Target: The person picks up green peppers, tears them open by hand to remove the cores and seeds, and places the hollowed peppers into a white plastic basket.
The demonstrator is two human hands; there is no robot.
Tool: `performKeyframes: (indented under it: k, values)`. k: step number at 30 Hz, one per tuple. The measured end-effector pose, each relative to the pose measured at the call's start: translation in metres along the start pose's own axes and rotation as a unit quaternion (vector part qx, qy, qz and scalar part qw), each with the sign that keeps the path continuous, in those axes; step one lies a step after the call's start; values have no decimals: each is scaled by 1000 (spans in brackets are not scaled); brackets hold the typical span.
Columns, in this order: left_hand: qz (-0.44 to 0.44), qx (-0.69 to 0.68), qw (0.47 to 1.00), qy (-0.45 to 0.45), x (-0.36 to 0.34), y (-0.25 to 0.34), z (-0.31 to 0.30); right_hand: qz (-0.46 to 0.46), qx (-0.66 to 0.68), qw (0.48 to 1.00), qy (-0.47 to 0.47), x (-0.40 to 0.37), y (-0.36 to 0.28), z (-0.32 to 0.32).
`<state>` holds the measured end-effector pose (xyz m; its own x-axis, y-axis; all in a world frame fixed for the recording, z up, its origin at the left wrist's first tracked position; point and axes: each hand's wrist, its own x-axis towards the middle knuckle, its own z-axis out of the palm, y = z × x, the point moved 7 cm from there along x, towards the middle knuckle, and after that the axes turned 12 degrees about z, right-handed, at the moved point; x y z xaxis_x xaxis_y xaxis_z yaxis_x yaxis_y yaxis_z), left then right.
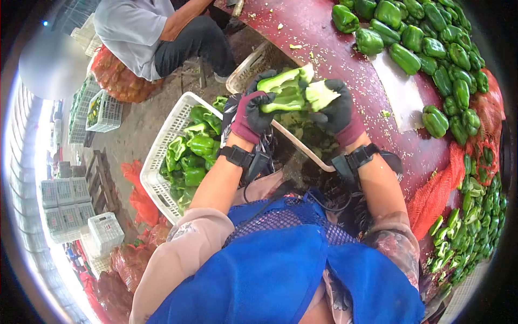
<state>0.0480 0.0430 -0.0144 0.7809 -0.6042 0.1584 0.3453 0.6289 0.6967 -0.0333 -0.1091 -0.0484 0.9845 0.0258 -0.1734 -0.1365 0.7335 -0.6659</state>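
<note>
My left hand (pixel 251 114), in a black and maroon glove, is closed on a split green bell pepper (pixel 285 96) whose hollow inside faces up. Close beside it, a pale pepper core (pixel 320 96) is gripped in my gloved right hand (pixel 342 108). Both hands are held above a container (pixel 302 141) with green pieces in it, partly hidden by my hands. Left of my left arm, a white plastic crate (pixel 154 178) holds opened green peppers (pixel 198 146).
Whole green peppers (pixel 431 48) are piled on the red table (pixel 334 32), which is scattered with seeds. A red mesh bag (pixel 440 197) and cut peppers (pixel 458 227) lie at right. Another person (pixel 140 38) sits at upper left, near a filled mesh sack (pixel 116 78).
</note>
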Motion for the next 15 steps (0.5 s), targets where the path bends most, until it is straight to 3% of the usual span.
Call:
performKeyframes:
  k: [2, 3, 4, 5, 6, 7, 8, 10, 11, 12, 13, 14, 15]
  values:
    - [13, 4, 1000, 8, -1, 6, -2, -174, -222, 959, 42, -8, -22, -4]
    - [4, 0, 1000, 17, -2, 8, -3, 73, 33, 990, -117, -2, -15, -5]
    - [15, 22, 1000, 14, -3, 12, 0, 100, -193, 976, 10, -2, -14, -13]
    - [27, 43, 999, 9, -4, 16, 6, 119, -406, 896, 137, -5, -18, -21]
    - [41, 65, 997, 6, -4, 21, 12, 131, -591, 754, 254, -11, -26, -27]
    - [34, 96, 995, -3, -4, 23, 20, 117, -765, 587, 237, -12, -23, -16]
    - [55, 210, 975, -53, -4, 29, 35, 118, -741, 613, 247, -14, -23, -11]
    - [1, 251, 967, -41, -3, 11, 24, 120, -691, 663, 262, -16, -26, 3]
    - [32, 326, 944, -49, -5, 7, 23, -7, -563, 800, 207, -11, -21, -12]
    - [60, 401, 912, -55, -7, 5, 23, 6, -579, 784, 222, -5, -19, -13]
    - [8, 358, 934, -9, -5, -1, 13, 20, -595, 767, 242, -1, -19, -13]
    - [33, 344, 938, -5, -5, 6, 8, 37, -609, 745, 270, -4, -22, -20]
    - [51, 323, 945, -4, -7, 27, 25, 60, -503, 833, 223, 5, -10, -50]
